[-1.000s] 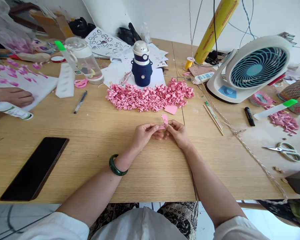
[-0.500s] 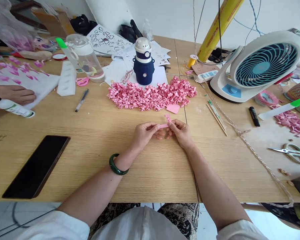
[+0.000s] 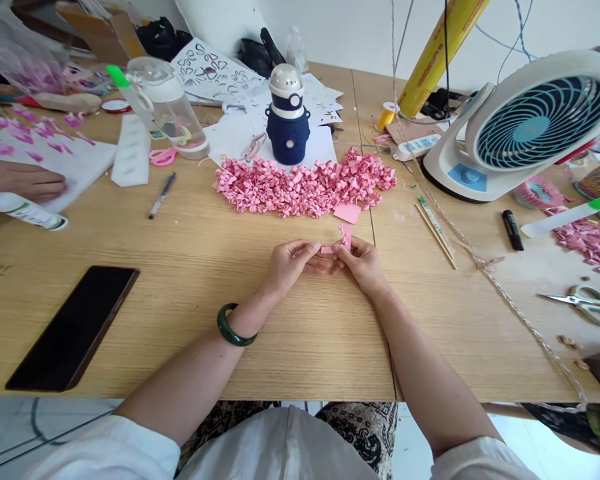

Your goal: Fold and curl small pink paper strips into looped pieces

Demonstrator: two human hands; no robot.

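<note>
Exposed run of the pink strip (image 3: pixel 327 250) is shorter than 0.5 s ago, its raised tail broader; shaping appears unfinished; left hand (image 3: pixel 293 263) pinches the 9 o'clock end, right hand (image 3: pixel 359 263) pinches the bend; both grips narrow; strip held at 5 o'clock from the pink pile (image 3: pixel 300 190).

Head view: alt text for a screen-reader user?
A person's left hand and right hand pinch a pink strip over a wooden table. Beyond them lies a heap of small pink pieces before a navy bottle; a phone sits at left, a fan at right.
</note>
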